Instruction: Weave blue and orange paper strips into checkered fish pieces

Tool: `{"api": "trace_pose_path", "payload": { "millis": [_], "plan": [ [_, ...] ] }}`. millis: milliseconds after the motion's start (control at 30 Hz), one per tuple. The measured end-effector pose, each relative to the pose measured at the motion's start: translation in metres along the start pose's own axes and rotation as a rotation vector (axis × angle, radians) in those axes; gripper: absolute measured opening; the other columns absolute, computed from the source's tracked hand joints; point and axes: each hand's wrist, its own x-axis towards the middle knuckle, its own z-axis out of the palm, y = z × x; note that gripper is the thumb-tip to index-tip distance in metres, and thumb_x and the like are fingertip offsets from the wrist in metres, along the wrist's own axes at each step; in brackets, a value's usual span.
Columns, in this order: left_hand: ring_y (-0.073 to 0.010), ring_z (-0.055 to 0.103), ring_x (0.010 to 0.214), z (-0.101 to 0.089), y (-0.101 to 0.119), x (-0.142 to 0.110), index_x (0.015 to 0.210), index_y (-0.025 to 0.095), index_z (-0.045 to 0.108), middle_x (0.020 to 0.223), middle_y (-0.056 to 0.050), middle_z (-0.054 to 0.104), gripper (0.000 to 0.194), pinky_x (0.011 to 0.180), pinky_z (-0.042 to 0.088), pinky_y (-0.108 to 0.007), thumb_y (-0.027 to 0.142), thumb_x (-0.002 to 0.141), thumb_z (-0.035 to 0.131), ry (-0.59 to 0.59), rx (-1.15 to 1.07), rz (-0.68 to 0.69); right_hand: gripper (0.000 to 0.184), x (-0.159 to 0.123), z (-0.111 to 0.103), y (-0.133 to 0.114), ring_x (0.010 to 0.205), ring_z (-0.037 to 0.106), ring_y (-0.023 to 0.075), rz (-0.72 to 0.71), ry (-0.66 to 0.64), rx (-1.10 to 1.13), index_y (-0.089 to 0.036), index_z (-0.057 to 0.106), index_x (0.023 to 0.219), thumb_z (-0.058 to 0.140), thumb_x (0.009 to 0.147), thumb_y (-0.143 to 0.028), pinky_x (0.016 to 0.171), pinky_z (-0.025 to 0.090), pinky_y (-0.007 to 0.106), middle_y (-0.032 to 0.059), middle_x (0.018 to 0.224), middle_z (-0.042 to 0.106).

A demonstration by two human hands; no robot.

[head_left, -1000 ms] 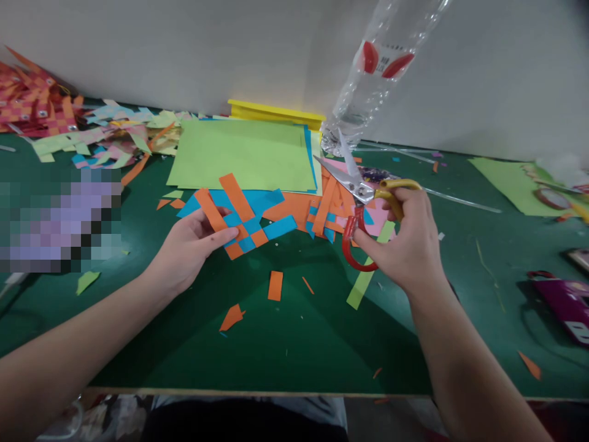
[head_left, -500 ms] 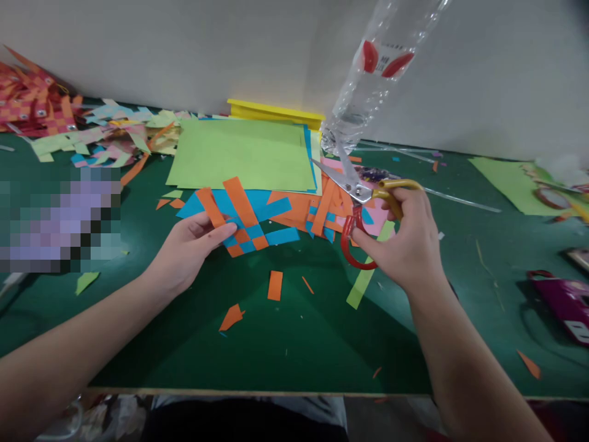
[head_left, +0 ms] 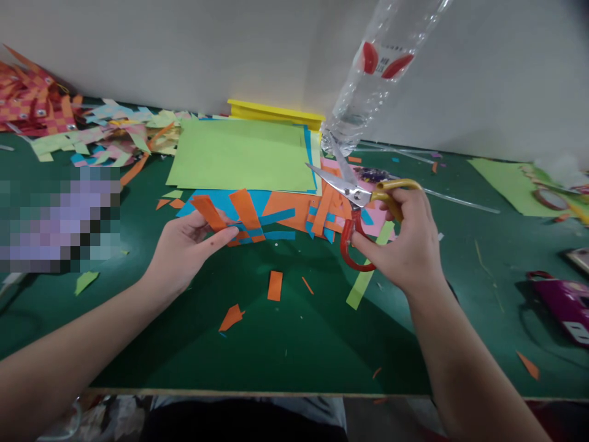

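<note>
Between thumb and fingers my left hand [head_left: 196, 245] pinches a woven piece of orange and blue paper strips [head_left: 251, 222], tilted so that it shows nearly edge-on. Its loose strip ends fan upward and to the right. In my right hand [head_left: 402, 236] is a pair of scissors [head_left: 356, 195] with one yellow and one red handle loop. The blades stand apart, pointing up and left, clear of the woven piece. Behind both hands lie orange paper strips [head_left: 288, 209] and another orange and blue woven bit [head_left: 321, 220].
A stack of green paper [head_left: 243, 153] lies behind, beside a leaning plastic bottle [head_left: 372, 80]. Paper scraps [head_left: 275, 286] dot the green table [head_left: 294, 344]. Shredded strips [head_left: 124, 138] heap at left; a purple case-like item [head_left: 561, 301] sits right.
My left hand has tipped the woven piece from facing me to nearly edge-on. The scissors have shifted very slightly, their blades still apart.
</note>
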Motion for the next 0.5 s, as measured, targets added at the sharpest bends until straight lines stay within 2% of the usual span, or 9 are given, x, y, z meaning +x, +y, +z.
{"api": "trace_pose_path", "payload": {
  "millis": [200, 333, 500],
  "plan": [
    [-0.0228, 0.069, 0.098, 0.000, -0.003, 0.000, 0.091, 0.027, 0.074, 0.101, 0.000, 0.075, 0.018, 0.093, 0.055, -0.037, 0.037, 0.077, 0.076, -0.035, -0.093, -0.097, 0.052, -0.002, -0.005, -0.007, 0.086, 0.058, 0.0283, -0.129, 0.000, 0.031, -0.025, 0.047, 0.117, 0.070, 0.071, -0.030, 0.068, 0.054, 0.045, 0.0103, 0.098, 0.056],
    [-0.0232, 0.069, 0.096, 0.000, -0.008, 0.001, 0.093, 0.023, 0.074, 0.101, -0.003, 0.075, 0.024, 0.091, 0.055, -0.037, 0.039, 0.075, 0.077, -0.058, -0.114, -0.124, 0.050, -0.005, -0.003, -0.010, 0.092, 0.060, 0.0286, -0.262, -0.031, 0.052, -0.022, 0.049, 0.119, 0.069, 0.073, -0.027, 0.073, 0.055, 0.044, 0.0120, 0.102, 0.060],
    [-0.0205, 0.068, 0.087, -0.003, -0.013, 0.000, 0.087, 0.023, 0.075, 0.088, -0.002, 0.075, 0.019, 0.083, 0.055, -0.033, 0.039, 0.077, 0.076, -0.068, -0.032, -0.120, 0.046, -0.009, 0.003, -0.013, 0.102, 0.061, 0.0306, -0.372, -0.141, 0.025, -0.021, 0.051, 0.119, 0.067, 0.077, -0.031, 0.082, 0.055, 0.047, 0.0121, 0.106, 0.062]
  ]
}}
